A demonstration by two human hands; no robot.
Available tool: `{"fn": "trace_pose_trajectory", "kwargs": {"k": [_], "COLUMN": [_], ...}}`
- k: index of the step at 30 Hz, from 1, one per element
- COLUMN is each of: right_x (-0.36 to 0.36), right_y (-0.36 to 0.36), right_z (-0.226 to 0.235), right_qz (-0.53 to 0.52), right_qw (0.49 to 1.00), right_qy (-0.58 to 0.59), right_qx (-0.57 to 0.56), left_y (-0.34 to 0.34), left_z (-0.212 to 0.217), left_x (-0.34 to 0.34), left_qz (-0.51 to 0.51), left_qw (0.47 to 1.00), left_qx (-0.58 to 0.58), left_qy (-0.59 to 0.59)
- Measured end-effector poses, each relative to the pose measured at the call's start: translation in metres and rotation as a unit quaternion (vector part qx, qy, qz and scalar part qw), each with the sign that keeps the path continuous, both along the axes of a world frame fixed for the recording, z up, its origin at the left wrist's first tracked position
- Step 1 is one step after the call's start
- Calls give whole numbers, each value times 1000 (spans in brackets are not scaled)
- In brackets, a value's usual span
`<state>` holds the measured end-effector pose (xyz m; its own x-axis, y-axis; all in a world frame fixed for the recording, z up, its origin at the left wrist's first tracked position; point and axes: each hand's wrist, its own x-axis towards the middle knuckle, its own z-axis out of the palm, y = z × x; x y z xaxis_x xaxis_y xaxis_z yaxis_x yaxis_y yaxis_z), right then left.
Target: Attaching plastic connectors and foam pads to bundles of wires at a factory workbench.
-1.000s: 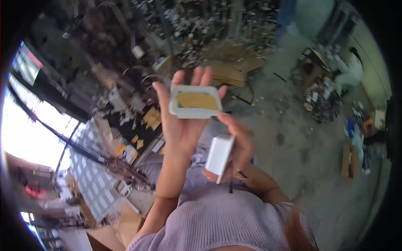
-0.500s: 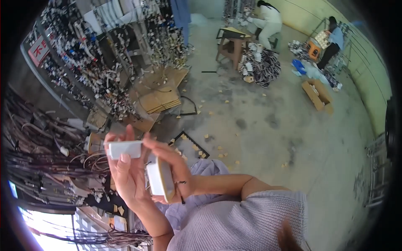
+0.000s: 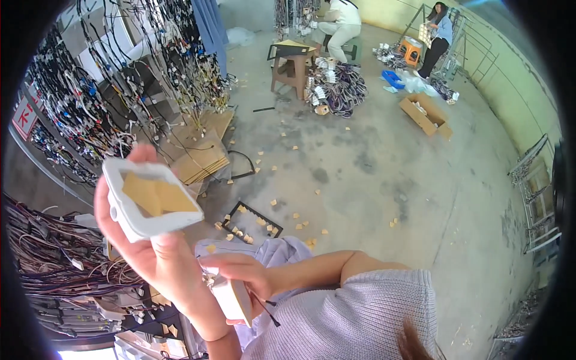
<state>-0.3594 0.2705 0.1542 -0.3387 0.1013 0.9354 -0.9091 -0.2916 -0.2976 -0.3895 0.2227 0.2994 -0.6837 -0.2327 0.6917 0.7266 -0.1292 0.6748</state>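
Observation:
My left hand [image 3: 174,273] is raised at the left, gripping a white plastic housing [image 3: 133,227] between fingers and thumb. The housing is tilted with its open side showing, and a folded yellow piece [image 3: 147,195] lies inside it. Lower down, close to my body, my right hand [image 3: 243,269] is closed around a second white box-shaped part [image 3: 230,301] with a cream face. Two thin dark ends stick out beside that part. Some of my right fingers are hidden behind it.
Bundled cables [image 3: 54,252] crowd the left side, below hanging wire harnesses [image 3: 66,102]. Yellow scraps surround a black frame [image 3: 252,221] on the floor. Farther off are flattened cardboard [image 3: 201,157], a brown stool [image 3: 292,75], a cardboard box [image 3: 425,115] and two people.
My left hand has moved up and left, turning its housing so the yellow inside shows. My right hand has moved lower with its part. The view has shifted, and the person at right has straightened.

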Motion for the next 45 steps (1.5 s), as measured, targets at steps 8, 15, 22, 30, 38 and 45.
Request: {"fn": "trace_pose_trajectory", "kwargs": {"k": [8,15,22,30,38,45], "right_x": [22,25,29,28,30,27], "right_y": [8,10,9,14,17,17], "right_z": [-20,-42,-50,-39,-42,-40], "right_qz": [44,39,91,78,89,92], "right_qw": [991,983,966,960,955,949], "right_qy": [-81,-114,-146,-145,-157,-174], "right_qx": [95,139,192,228,235,245], "left_y": [18,28,24,13,7,-12], "left_z": [18,23,7,7,0,-17], "left_x": [11,15,18,35,34,20], "left_qz": [-134,-241,-281,-162,-179,-365], "left_qw": [988,967,954,979,970,899], "left_qx": [-53,-84,100,51,66,190], "left_qy": [51,8,-14,-117,-149,-147]}}
